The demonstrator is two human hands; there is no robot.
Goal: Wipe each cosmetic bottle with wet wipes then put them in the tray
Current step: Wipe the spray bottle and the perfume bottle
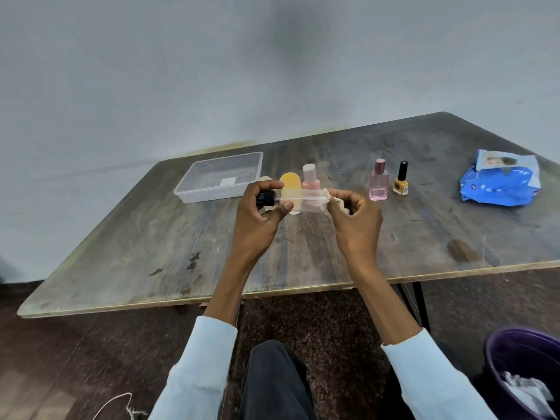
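Clear bottle (304, 199) was held level above the bench (181, 253), in front of the empty tray (194, 184) — left hand (257, 216) pinching the black cap end, right hand (354, 216) gripping a bunched wet wipe (339, 203) against its base. Likely light, rigid and slick once damp, so the cap and neck looked the surest hold. See-through, slim, cylindrical body — apparently near empty; other bottles stood behind it.
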